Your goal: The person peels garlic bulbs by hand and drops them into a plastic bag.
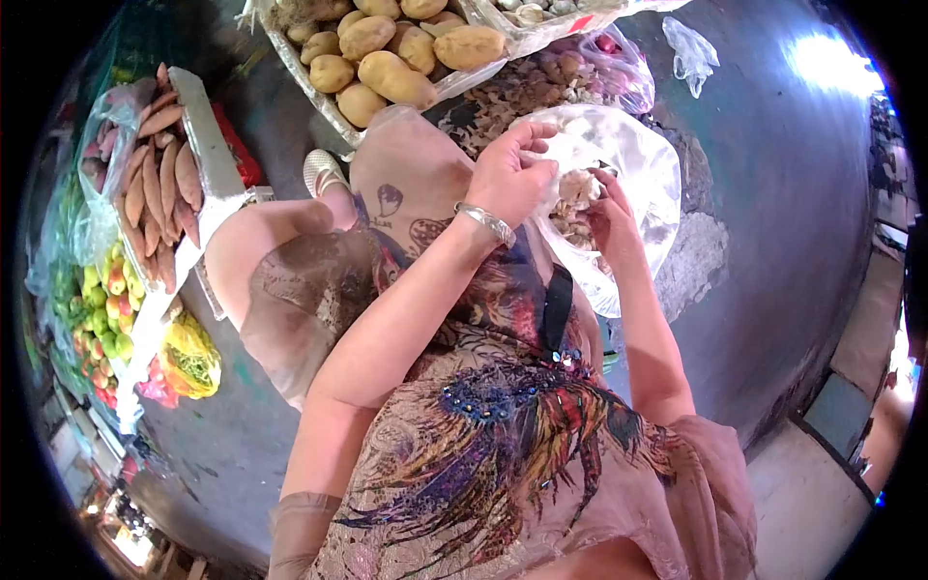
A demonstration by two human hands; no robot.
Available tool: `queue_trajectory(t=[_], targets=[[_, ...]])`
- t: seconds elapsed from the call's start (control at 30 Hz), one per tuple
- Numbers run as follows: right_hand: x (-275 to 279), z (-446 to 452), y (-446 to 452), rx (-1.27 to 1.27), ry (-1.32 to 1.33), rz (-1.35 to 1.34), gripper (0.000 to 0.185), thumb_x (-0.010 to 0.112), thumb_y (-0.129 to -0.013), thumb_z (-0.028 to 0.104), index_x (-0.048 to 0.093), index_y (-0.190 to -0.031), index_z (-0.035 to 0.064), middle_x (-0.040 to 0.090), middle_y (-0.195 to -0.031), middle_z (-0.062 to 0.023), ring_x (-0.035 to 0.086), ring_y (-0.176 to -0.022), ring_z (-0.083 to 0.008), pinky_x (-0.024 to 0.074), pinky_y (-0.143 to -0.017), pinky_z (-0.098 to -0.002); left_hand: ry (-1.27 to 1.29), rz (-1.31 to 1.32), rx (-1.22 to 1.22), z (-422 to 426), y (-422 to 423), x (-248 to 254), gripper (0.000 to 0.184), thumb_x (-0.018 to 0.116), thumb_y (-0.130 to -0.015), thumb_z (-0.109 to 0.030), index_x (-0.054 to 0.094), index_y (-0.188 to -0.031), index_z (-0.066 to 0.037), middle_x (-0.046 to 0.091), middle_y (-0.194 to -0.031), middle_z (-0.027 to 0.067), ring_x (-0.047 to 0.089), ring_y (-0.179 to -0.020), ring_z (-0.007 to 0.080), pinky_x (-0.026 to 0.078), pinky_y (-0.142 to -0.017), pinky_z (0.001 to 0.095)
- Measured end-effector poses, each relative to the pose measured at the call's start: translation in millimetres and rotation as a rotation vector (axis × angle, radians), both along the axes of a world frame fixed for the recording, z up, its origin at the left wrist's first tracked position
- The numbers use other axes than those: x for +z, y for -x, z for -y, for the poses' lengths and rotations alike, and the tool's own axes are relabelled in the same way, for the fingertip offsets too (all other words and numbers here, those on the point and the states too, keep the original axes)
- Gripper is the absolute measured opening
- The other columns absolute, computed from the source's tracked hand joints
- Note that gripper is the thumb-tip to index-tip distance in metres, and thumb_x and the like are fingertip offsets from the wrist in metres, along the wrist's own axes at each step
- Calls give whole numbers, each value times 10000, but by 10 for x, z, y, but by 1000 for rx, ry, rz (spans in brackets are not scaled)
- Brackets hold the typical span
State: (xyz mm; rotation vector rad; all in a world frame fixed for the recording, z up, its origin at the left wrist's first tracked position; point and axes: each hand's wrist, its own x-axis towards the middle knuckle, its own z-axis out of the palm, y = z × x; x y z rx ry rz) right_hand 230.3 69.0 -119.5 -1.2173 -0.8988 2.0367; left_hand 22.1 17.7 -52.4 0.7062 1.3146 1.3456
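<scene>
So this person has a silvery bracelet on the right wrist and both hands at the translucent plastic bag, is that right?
Not quite: the head view shows the bracelet on the left wrist, not the right. The left hand and right hand are indeed at the translucent plastic bag.

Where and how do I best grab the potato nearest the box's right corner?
I'd grip that potato around its middle from above, hand across its long axis: it's elongated, lies sideways by the rim, and its top is uncovered.
</scene>
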Motion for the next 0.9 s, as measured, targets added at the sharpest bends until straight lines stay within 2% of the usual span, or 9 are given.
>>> queue_trajectory(t=[0.07, 0.23, 0.3, 0.33, 0.43, 0.47, 0.57, 0.83, 0.9], targets=[[497, 18, 250, 73, -5, -342, 455, 475, -877, 24, 423, -1329, 39, 555, -1146, -103, 573, -1007, -163, 479, -866, -296, 61, -172, -107, 2, -37, -43, 380, 620, -839, -26, 552, -1213, -20, 622, -1033, 50, 589, -876, 102, 477, -748, 236], [799, 33, 589, 141, -288, -157, 348, 495, -955, 149, 499, -1280, 25, 565, -1129, -50, 541, -1004, -118, 432, -882, -257, -106, -30, -194, 55, -3, 157, 509, 730, -799, -114, 518, -1251, -13, 633, -1046, 60, 614, -818, 93, 495, -685, 240], [847, 50, 672, 101, -504, 0, 327, 502, -972, 236, 548, -1231, 41, 588, -995, -20, 538, -888, -85, 444, -795, -227, -55, 101, -189, 74, 42, 237, 494, 713, -812, -99, 519, -1261, -27, 645, -1000, 45, 622, -778, 96, 497, -655, 239], [857, 78, 705, 65, -493, 37, 296, 471, -986, 259, 586, -1170, 57, 585, -866, 13, 520, -739, -56, 443, -647, -194, -49, 112, -195, 81, 52, 225, 473, 701, -819, -89, 529, -1257, -37, 652, -959, 34, 619, -766, 97, 498, -628, 231], [905, 145, 840, -40, -398, 60, 306, 433, -999, 286, 599, -1124, 61, 568, -793, 29, 486, -644, -34, 402, -532, -171, -102, 254, -237, 94, 54, 268, 469, 696, -820, -91, 530, -1256, -40, 654, -944, 39, 621, -742, 103, 503, -592, 232], [901, 135, 846, -25, -447, 106, 378, 368, -1014, 299, 617, -1046, 16, 613, -817, -36, 563, -662, -83, 486, -612, -221, -105, 251, -240, 91, 57, 287, 469, 696, -820, -91, 530, -1256, -40, 654, -944, 39, 621, -742, 103, 503, -592, 232], [1006, 99, 872, -109, -331, 57, 312, 420, -1004, 282, 614, -1052, 43, 608, -803, -1, 541, -658, -55, 446, -525, -199, -111, 320, -248, 109, 76, 320, 470, 693, -821, -88, 530, -1261, -46, 651, -947, 43, 619, -729, 107, 504, -564, 233], [1030, 10, 820, -95, -259, -50, 262, 473, -986, 246, 610, -1050, 33, 615, -843, -12, 554, -708, -73, 464, -591, -212, -174, 253, -85, 107, 29, 307, 347, 602, -885, -73, 568, -1230, -51, 648, -924, 47, 609, -688, 101, 483, -534, 220], [997, 45, 807, 8, -379, 29, 258, 490, -979, 241, 601, -1083, 33, 599, -845, -9, 533, -700, -70, 446, -576, -212, -139, 241, -69, 106, 61, 294, 274, 592, -899, -89, 611, -1170, -50, 649, -857, 29, 589, -635, 87, 457, -503, 203]])
